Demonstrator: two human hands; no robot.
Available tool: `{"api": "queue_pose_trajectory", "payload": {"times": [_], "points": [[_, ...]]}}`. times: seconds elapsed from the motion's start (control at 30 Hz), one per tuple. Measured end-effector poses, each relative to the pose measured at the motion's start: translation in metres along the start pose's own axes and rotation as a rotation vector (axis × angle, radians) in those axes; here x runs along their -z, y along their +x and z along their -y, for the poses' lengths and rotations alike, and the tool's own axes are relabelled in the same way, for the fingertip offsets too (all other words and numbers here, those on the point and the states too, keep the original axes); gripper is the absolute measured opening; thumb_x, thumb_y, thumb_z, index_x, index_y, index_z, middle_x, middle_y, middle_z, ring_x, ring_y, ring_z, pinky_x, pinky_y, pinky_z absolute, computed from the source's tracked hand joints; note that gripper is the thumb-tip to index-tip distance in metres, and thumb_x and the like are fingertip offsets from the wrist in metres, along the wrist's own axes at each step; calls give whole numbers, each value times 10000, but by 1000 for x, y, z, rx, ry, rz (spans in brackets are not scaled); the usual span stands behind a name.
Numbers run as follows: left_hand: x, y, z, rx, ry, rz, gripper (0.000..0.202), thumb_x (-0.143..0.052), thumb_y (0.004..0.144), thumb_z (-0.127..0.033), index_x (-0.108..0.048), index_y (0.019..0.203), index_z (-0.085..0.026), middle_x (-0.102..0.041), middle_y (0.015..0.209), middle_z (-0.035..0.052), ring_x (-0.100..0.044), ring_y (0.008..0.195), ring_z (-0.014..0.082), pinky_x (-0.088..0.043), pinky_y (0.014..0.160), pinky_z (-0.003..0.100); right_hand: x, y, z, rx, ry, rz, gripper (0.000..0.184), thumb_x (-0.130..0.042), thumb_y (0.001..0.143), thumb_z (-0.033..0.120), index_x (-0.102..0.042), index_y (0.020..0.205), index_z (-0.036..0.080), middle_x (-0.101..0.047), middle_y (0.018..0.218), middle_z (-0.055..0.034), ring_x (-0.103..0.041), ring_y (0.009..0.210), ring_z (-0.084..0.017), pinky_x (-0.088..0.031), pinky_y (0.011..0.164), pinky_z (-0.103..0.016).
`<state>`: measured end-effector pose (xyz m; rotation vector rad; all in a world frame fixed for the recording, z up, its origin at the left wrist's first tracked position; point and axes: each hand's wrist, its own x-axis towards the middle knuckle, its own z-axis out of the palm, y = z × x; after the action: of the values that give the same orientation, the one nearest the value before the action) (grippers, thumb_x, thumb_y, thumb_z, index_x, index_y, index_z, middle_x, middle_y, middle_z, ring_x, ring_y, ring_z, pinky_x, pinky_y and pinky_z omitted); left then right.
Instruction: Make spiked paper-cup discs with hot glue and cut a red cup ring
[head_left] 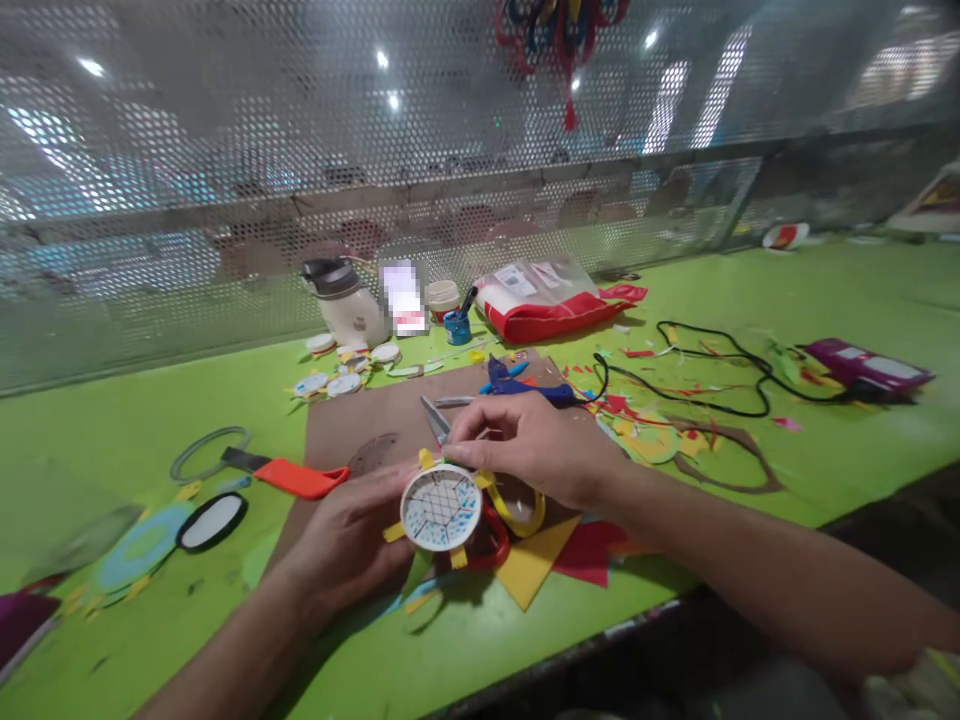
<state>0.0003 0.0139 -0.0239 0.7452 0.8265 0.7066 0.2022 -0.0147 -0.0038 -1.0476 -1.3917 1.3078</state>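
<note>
My left hand (352, 545) is closed around a round white paper disc (441, 507) with a fine line pattern and yellow tabs sticking out round its rim, held above the table. My right hand (529, 445) pinches the disc's upper edge with thumb and fingers, and scissors hang from that hand: the metal blades (435, 420) point up-left, and the yellow handle loop (517, 512) and red handle loop (491, 545) hang below. Under both hands lie a brown card sheet (367, 425) and yellow (534, 562) and red (592, 552) paper pieces.
On the green table (135, 430): an orange-handled knife (289, 475), a grey ring (208, 452), a black-rimmed oval (212, 522), blue scissors (525, 385), a black cord (712, 375), a white bottle (346, 300), a red-and-clear bag (547, 295), small discs and paper scraps. A perforated metal screen (225, 180) stands behind.
</note>
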Motion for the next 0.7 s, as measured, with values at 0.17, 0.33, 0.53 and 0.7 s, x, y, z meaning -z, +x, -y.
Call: {"api": "queue_pose_trajectory", "payload": {"times": [0.17, 0.33, 0.53, 0.7], "points": [[0, 2, 0, 18, -25, 18, 224, -913, 576, -215, -813, 754, -122, -751, 653, 64, -682, 647, 177, -586, 622, 214, 1, 3, -6, 37, 182, -63, 226, -805, 703, 315, -633, 693, 169, -620, 672, 41, -556, 643, -99, -438, 655, -252], [-1, 2, -1, 44, -42, 8, 204, -886, 629, -206, -812, 799, -120, -767, 715, 61, -701, 658, 182, -616, 668, 245, 6, 8, -10, 33, 303, -86, 164, -755, 769, 263, -638, 702, 170, -663, 648, 26, -605, 615, -101, -480, 647, -255], [-5, 4, 0, 61, -115, 3, 104, -685, 827, -113, -784, 856, -96, -751, 723, 82, -722, 683, 181, -620, 665, 239, 6, 11, -15, 7, 338, -115, 193, -755, 780, 310, -641, 710, 171, -650, 684, 23, -604, 643, -105, -460, 650, -261], [1, 9, 2, 91, -139, 23, 171, -606, 894, -101, -753, 980, -89, -753, 819, 87, -694, 618, 132, -582, 569, 181, 2, 8, -15, -69, 215, -60, 285, -821, 691, 399, -663, 703, 162, -620, 677, 29, -537, 642, -109, -411, 616, -256]]}}
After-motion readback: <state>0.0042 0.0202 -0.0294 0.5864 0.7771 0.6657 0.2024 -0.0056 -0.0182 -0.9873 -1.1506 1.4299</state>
